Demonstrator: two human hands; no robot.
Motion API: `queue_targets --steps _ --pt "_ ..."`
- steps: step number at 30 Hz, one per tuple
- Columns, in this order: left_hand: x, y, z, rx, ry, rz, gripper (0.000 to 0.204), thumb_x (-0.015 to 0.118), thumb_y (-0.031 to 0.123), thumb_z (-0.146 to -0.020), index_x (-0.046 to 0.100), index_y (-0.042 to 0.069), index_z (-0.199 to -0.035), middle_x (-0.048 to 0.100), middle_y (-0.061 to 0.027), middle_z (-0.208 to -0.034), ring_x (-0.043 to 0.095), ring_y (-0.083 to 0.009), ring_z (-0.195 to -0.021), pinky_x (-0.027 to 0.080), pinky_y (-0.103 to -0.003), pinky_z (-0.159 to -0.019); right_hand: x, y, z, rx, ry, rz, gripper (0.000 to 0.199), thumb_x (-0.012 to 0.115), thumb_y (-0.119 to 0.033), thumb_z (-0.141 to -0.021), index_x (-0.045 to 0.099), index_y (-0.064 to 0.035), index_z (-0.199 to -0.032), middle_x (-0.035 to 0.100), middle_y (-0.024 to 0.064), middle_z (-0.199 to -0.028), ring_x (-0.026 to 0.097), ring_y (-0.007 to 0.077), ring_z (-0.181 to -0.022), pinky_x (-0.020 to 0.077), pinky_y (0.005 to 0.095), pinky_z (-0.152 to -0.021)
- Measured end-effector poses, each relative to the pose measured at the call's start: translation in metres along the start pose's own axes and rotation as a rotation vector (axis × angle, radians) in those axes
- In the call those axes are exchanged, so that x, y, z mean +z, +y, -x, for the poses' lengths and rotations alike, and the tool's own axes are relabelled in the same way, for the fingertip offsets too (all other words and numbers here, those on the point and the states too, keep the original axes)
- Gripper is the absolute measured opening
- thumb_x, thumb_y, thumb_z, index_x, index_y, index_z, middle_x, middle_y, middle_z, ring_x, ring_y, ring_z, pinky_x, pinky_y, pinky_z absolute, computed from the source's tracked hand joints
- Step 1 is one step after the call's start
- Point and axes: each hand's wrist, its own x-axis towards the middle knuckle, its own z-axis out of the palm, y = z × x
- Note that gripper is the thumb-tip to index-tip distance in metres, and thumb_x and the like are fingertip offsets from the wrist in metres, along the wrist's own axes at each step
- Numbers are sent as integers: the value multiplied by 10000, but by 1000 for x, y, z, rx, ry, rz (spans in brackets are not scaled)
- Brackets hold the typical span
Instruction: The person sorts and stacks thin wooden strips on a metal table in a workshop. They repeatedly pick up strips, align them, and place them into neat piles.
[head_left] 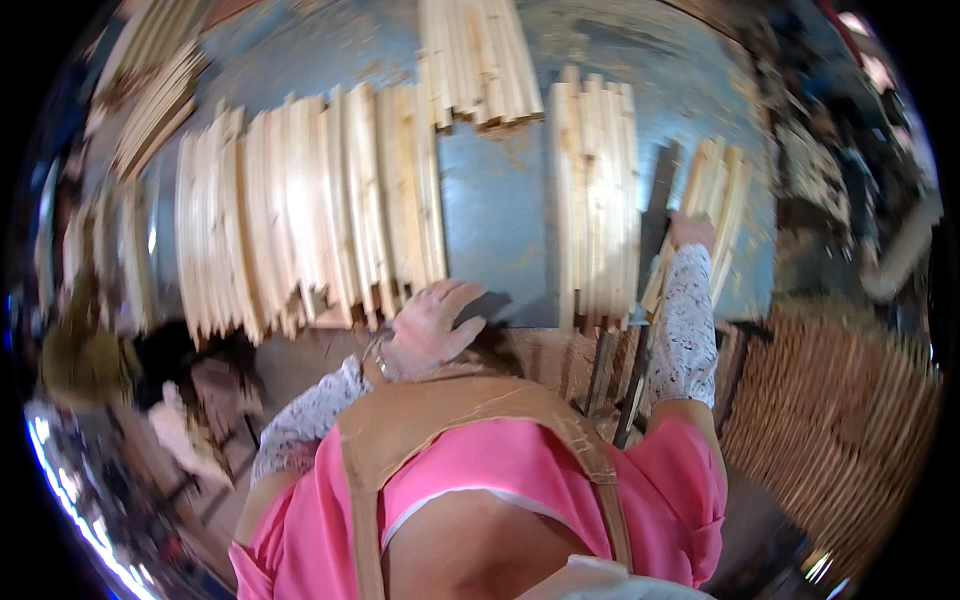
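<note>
My left hand [432,325] is held in front of my apron, by the near edge of the blue-grey table [497,215]. Its fingers are spread and nothing is in them. At the right side of the table, my right hand [692,232] is closed over a small bunch of pale wooden strips [706,175]; its fingertips are hard to make out. A dark flat bar [657,195] lies just left of that hand. Further left is a narrow group of wooden strips [597,190], laid side by side and pointing away from me.
A wide row of wooden strips [300,200] covers the table's left part, with another bundle [480,60] at the far middle. Stacked brown wood [840,430] stands at the lower right. Another person's sleeve or clothing [90,355] shows at the left. Sawdust is scattered about.
</note>
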Motion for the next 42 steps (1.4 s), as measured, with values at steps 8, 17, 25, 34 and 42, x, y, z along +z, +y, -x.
queue_targets --steps 8,17,25,34,42 --pt "-3 0 19 -280 79 46 563 776 290 -919 647 70 -1421 705 -185 -1304 686 -373 -1204 565 -450 -1041 53 56 -7 -159 301 294 766 684 -466 -991 409 -160 -1636 527 160 -1615 471 361 -1513 483 483 -1169" --pt "-34 -47 46 -472 426 -129 593 739 360 -953 614 31 -1430 657 -229 -1403 627 -404 -1308 503 -438 -1141 28 -15 4 -216 298 -29 836 715 -473 -959 429 -115 -1658 555 257 -1576 579 413 -1417 455 458 -1206" --pt "-150 -188 18 -707 671 -253 905 762 351 -931 345 -59 -1622 430 -260 -1635 440 -409 -1501 353 -443 -1278 95 -258 210 -1033 -296 -477 739 673 -425 -967 548 42 -1527 618 249 -1523 595 345 -1409 438 387 -1179" --pt "-202 -242 -27 -900 595 127 787 723 325 -934 458 -43 -1577 621 -331 -1454 611 -446 -1370 475 -467 -1186 139 -397 352 -681 -310 -251 1089 760 -593 -839 395 65 -1627 541 400 -1490 541 492 -1420 440 456 -1208" --pt "-219 -264 -20 -853 441 408 831 748 322 -917 455 -49 -1600 532 -306 -1580 547 -388 -1461 458 -426 -1213 160 -388 364 -570 -442 -896 1074 884 -320 -806 348 151 -1608 603 309 -1474 601 413 -1354 434 411 -1197"
